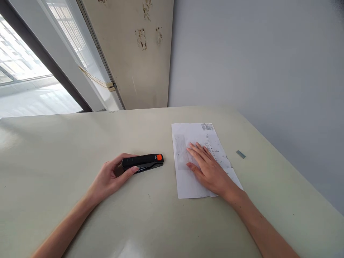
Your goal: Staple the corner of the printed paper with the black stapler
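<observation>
My left hand (113,176) is wrapped round the back end of a black stapler (142,162), thumb along its near side. An orange patch marks the stapler's front end, which points right toward the paper. To the right of it, my right hand (208,168) lies flat with fingers stretched on the white printed sheets (186,186). A printed code block and lines of small text show along the right part of the top sheet. The sheets' lower right corner is partly covered by my right wrist.
A small strip of grey staples (240,154) lies on the pale table (94,139), right of the paper. Behind the table stand a grey wall (255,64) and a stained beige panel (139,71). A window (24,53) is at the left.
</observation>
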A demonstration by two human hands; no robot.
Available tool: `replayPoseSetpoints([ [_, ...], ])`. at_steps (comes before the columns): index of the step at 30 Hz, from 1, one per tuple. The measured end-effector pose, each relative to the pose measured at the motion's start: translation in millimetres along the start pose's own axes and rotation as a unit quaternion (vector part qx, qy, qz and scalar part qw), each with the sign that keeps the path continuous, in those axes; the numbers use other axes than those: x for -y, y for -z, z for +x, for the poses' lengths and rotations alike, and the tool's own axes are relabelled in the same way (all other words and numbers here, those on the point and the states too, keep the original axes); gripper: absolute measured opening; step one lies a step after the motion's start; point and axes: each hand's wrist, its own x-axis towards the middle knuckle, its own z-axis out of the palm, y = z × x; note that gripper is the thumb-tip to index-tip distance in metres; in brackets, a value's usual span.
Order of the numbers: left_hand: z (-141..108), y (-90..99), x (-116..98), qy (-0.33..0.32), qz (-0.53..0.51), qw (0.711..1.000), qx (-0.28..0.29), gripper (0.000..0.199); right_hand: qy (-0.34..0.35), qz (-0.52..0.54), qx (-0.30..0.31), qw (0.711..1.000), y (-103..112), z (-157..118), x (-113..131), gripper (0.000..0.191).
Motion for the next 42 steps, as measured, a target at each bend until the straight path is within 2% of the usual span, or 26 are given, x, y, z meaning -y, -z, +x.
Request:
replayPoseSetpoints([
  [7, -1, -1.5, -2, 0.003, -0.016, 1.0, 0.014, 0.047, -0.017, 0.014, -0.065, 0.998, 7, -1, 9, 0.048],
  [15, -5, -17.8, -14, -0.016, -0.039, 0.998, 0.045, 0.046, 0.151, 0.03, -0.047, 0.987, 3, -7, 40, 0.049],
  [23, -8, -18.6, -14, -0.027, -0.062, 0.993, 0.093, 0.049, 0.202, 0.03, -0.079, 0.976, 1, -10, 47, 0.051],
  [25, -7, -17.5, -9, -0.038, -0.103, 0.991, 0.082, 0.052, 0.209, 0.035, -0.079, 0.974, -1, -10, 49, 0.05],
  [27, -2, -13.3, -2, -0.045, -0.177, 0.983, 0.028, 0.054, 0.208, 0.04, -0.079, 0.974, -2, -11, 52, 0.048],
  [30, 9, 6.1, 11, -0.008, -0.289, 0.951, -0.107, 0.053, 0.195, 0.036, -0.087, 0.976, -5, -12, 57, 0.042],
  [33, 16, 40.6, 26, 0.075, -0.361, 0.901, -0.229, 0.044, 0.179, 0.014, -0.101, 0.979, -6, -15, 62, 0.036],
  [34, 15, 53.1, 31, 0.094, -0.385, 0.881, -0.258, 0.041, 0.176, 0.004, -0.105, 0.979, -7, -15, 64, 0.036],
  [37, 10, 83.3, 45, 0.123, -0.405, 0.856, -0.298, 0.034, 0.176, -0.026, -0.117, 0.977, -8, -17, 68, 0.038],
  [39, 6, 93.4, 51, 0.101, -0.484, 0.805, -0.326, 0.027, 0.182, -0.043, -0.128, 0.974, -9, -18, 70, 0.038],
  [42, 5, 96.0, 53, 0.053, -0.625, 0.695, -0.351, 0.025, 0.192, -0.057, -0.142, 0.969, -12, -19, 71, 0.036],
])
